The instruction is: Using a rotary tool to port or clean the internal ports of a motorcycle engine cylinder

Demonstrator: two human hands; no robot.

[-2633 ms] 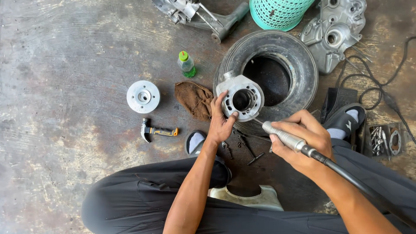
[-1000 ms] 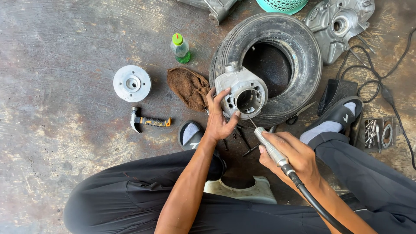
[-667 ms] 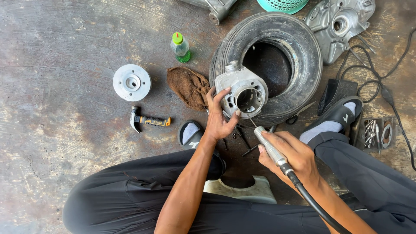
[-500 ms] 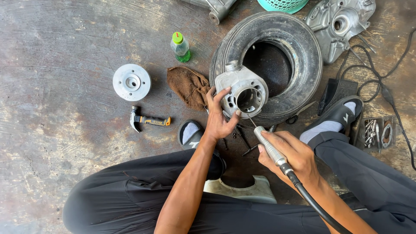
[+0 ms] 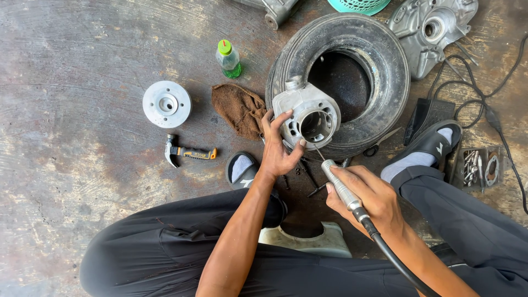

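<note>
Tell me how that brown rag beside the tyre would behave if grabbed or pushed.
The brown rag lies crumpled in soft folds, so it would likely hang floppy and weigh little. Pushed across the rough floor, it would probably bunch up rather than slide. It should not roll.

On the stained concrete floor [image 5: 71,66] ahead of me, a round grey metal disc [image 5: 166,104] with a raised hub lies at the left. Just below it rests a small hammer [image 5: 189,154] with a black and orange handle. A little bottle [image 5: 227,58] of green liquid with a green cap stands at upper centre, and a crumpled brown rag [image 5: 238,108] lies beneath it. A grey cast metal cover [image 5: 429,33] sits in the upper right corner, beside a teal basket [image 5: 358,5] cut off by the top edge. Black cables [image 5: 495,88] loop along the right side, above an open case of small metal bits [image 5: 481,166].
</note>
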